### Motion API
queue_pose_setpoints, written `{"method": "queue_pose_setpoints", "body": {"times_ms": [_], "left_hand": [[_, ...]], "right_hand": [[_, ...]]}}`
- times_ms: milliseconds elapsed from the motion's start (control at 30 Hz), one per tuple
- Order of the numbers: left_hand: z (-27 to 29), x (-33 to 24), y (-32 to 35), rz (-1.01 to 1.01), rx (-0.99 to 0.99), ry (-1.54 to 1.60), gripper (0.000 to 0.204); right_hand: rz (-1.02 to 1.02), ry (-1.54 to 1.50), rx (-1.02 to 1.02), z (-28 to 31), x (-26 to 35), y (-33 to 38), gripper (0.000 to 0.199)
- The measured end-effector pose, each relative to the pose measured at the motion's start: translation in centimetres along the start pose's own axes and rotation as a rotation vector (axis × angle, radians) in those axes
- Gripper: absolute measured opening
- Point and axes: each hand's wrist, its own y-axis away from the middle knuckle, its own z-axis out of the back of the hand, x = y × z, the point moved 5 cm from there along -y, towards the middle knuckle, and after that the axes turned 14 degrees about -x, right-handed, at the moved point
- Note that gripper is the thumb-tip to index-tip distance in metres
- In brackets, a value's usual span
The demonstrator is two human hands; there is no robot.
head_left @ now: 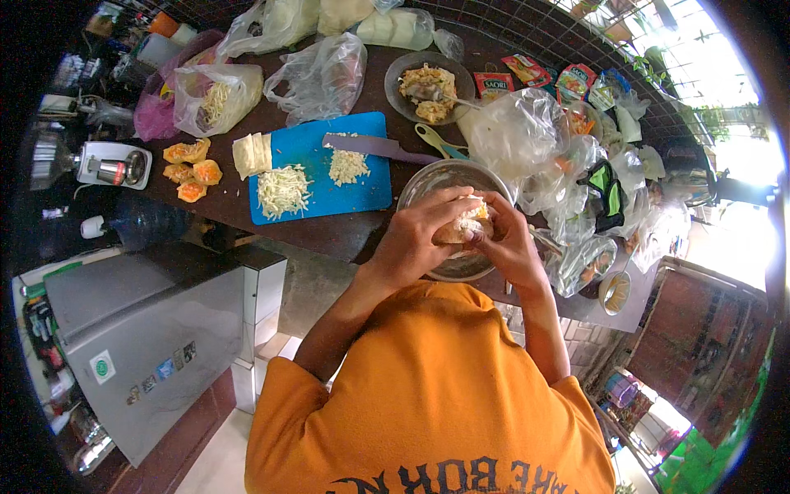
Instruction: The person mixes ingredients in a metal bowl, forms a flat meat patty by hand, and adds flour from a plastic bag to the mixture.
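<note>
Over a round metal bowl (411,191) at the table's near edge, I hold a pale, floury lump (471,221) with a bit of yellow at its top. My left hand (421,229) curls round its left side, and my right hand (512,239) closes on it from the right, thumbs near its front. The fingers partly cover the lump, so its exact kind does not show. Left of the bowl lies a blue cutting board (329,198) with shredded cabbage (283,193), a chopped pale heap (349,168), a pale block (253,155) and a purple knife (370,147).
Several orange-filled dumplings (206,172) sit left of the board. A plate (397,82) with food stands beyond the bowl. Plastic bags (527,136) crowd the right side, with red sachets (492,85) behind. A grey fridge (164,329) stands at lower left.
</note>
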Motion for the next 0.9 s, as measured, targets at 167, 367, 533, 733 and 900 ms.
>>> {"method": "queue_pose_setpoints", "body": {"times_ms": [167,367,533,733,900], "left_hand": [[0.4,-0.1,-0.6,0.057,0.013,0.038,0.058],[1.9,-0.9,-1.5,0.021,0.124,0.171,0.055],[0.7,0.6,-0.3,0.409,0.043,0.449,0.057],[0.1,0.8,-0.2,0.463,0.066,0.446,0.048],[0.1,1.3,0.3,0.515,0.025,0.499,0.038]], "right_hand": [[0.058,0.081,-0.020,0.7,-0.1,-0.6,0.044],[-0.084,-0.062,0.012,1.1,0.6,-0.2,0.043],[-0.210,-0.216,-0.011,1.1,1.0,0.3,0.044],[-0.109,-0.105,-0.017,0.9,1.2,0.6,0.041],[-0.065,-0.079,-0.041,1.5,0.8,0.6,0.037]]}}
